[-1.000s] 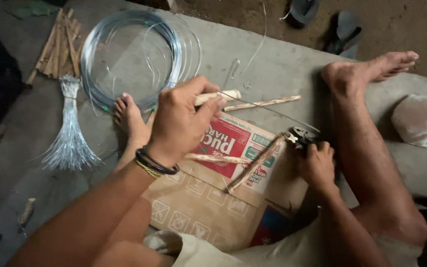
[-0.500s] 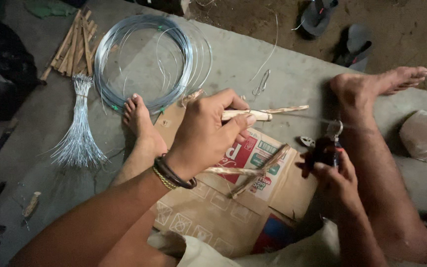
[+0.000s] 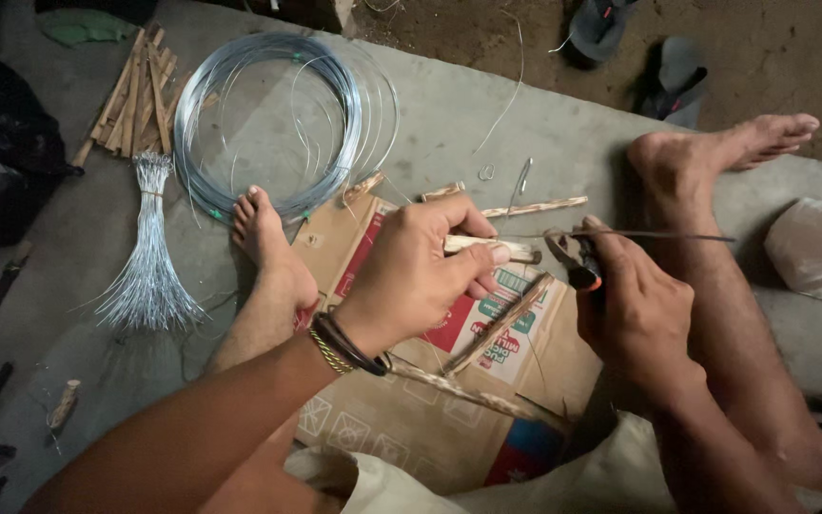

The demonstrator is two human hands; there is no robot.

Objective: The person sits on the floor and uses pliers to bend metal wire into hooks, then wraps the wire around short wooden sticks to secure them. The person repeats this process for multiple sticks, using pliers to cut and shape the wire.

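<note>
Seated person viewed from above; the flattened cardboard box (image 3: pixel 411 419) on the concrete floor (image 3: pixel 544 133) serves as landmark. Two hands: the left hand (image 3: pixel 411 276) is clenched around one short bamboo stick (image 3: pixel 487 249) above the box's upper edge; the right hand (image 3: pixel 635 309), just right of the box, grasps one pair of pliers (image 3: pixel 573 262) whose jaws grip one thin wire (image 3: pixel 639 235) running rightward. The stick's tip and the pliers lie just beside each other. Three further sticks rest on or at the box: one (image 3: pixel 533 207) along its upper edge, one (image 3: pixel 497 324) diagonal on its printed face, one (image 3: pixel 449 385) lower down. Two bare feet: one (image 3: pixel 268 243) at the box's left edge, one (image 3: pixel 725 148) to its upper right. Upper left of the box lie one coil of steel wire (image 3: pixel 278 124), one bundle of cut wires (image 3: pixel 149 257) and one pile of bamboo slats (image 3: pixel 135 95). Two sandals (image 3: pixel 639 48) sit on the dirt beyond the floor's far edge; one white plastic bag (image 3: pixel 815 249) lies far right. Bare concrete between coil and far foot.
</note>
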